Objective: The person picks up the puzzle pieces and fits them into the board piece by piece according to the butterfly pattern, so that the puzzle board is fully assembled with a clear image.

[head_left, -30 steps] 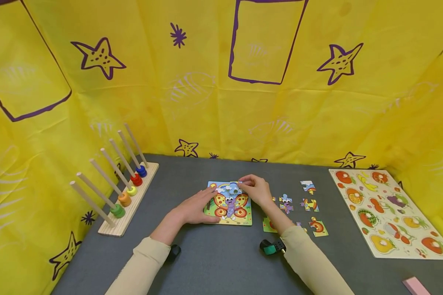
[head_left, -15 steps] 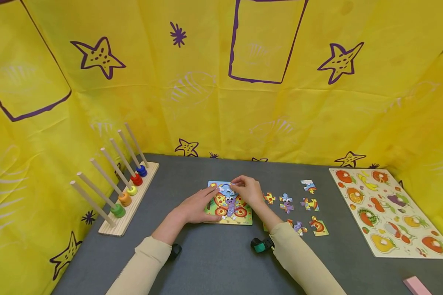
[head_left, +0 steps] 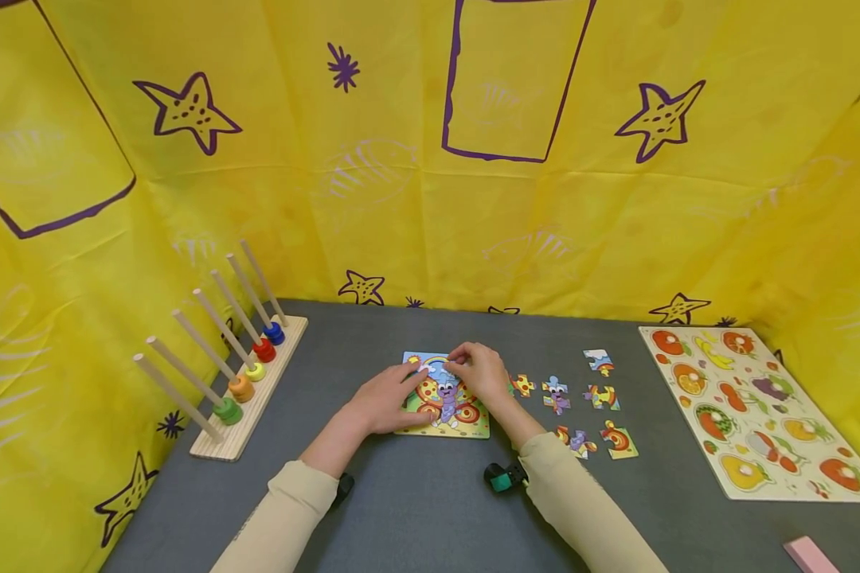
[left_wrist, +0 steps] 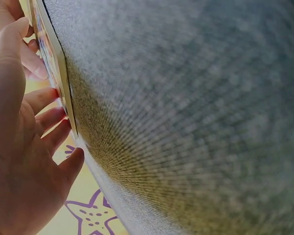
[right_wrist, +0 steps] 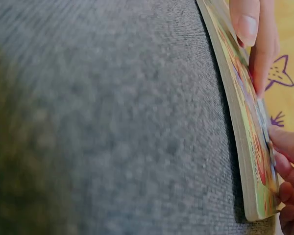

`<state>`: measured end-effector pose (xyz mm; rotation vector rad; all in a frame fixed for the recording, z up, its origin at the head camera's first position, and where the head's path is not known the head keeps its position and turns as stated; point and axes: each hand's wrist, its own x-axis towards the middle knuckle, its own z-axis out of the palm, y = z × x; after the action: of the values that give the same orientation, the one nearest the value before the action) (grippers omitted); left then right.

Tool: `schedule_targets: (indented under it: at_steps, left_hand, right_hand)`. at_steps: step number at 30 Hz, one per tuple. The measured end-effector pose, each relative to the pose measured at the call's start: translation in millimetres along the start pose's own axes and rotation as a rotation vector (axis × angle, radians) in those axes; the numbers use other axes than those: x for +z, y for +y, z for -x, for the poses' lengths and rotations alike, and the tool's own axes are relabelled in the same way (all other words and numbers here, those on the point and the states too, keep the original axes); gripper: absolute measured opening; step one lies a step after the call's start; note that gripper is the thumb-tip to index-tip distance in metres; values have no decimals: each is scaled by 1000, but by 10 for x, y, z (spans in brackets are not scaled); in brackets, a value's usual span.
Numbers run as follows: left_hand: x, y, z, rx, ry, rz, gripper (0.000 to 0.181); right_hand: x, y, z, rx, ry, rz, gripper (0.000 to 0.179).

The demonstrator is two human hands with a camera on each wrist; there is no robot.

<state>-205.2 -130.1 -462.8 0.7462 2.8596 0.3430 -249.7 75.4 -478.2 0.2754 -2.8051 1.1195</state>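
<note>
A square butterfly puzzle board [head_left: 466, 430] lies flat on the dark table between the two hands. My left hand [head_left: 383, 400] rests along its left side, thumb near the lower edge and fingers reaching over the upper part; they look relaxed in the left wrist view. My right hand [head_left: 482, 376] is over the board's upper right, thumb and fingertips pinching a sky-blue puzzle piece [right_wrist: 263, 117] close over the picture. Most of that piece is hidden by the fingers. Its lower fingers curl by the board's edge in the right wrist view.
Several loose puzzle pieces [head_left: 557, 395] lie right of the board, partly behind the right forearm. A wooden peg stand [head_left: 272, 368] with coloured rings stands left. A fruit picture board [head_left: 752, 414] lies right, with a pink block [head_left: 808, 555] in front. Yellow cloth [head_left: 430, 215] hangs behind.
My right hand has moved left over the board's top with the puzzle piece, then nearly stopped. The left hand has shifted slightly right. More loose pieces show beside the right forearm.
</note>
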Motion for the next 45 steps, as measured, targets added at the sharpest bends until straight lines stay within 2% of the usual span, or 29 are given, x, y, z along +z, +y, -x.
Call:
schedule_targets:
  at_steps: [3, 7, 10, 14, 18, 21, 24, 28, 33, 40, 42, 45]
  left_hand:
    - [-8, 5, -8, 22, 21, -12, 81]
    - [-27, 32, -14, 45, 53, -44, 77]
    - [-29, 48, -26, 51, 62, -68, 76]
    - [-24, 54, -49, 61, 72, -63, 73]
    - [-14, 52, -77, 61, 43, 22, 72]
    - [-8, 62, -97, 39, 5, 102, 75]
    - [-10, 94, -106, 26, -9, 136, 74]
    - [-20, 153, -112, 36, -9, 90, 71]
    - [-22, 209, -132, 63, 8, -10, 69]
    - [18, 232, -162, 79, 54, -58, 70]
    - [24, 235, -164, 81, 63, -60, 71]
    - [18, 236, -158, 80, 59, -59, 72]
  right_hand:
    - [0, -5, -6, 1, -4, 27, 13]
    - [-20, 12, -18, -37, -34, 43, 10]
    - [-59, 49, -22, -70, -79, 5, 9]
    - [-115, 104, -19, -59, -142, -65, 17]
    - [-127, 139, -16, -54, -164, -84, 21]
    - [-116, 151, -18, -56, -159, -90, 21]
    - [-104, 158, -20, -52, -152, -99, 20]
    - [-98, 167, -21, -52, -144, -101, 18]
    - [-106, 167, -12, -64, -140, -98, 17]
    - [-184, 219, 19, -98, -97, -116, 15]
    - [-238, 257, 30, -71, -68, -128, 14]
    - [-346, 329, 46, 11, -37, -172, 14]
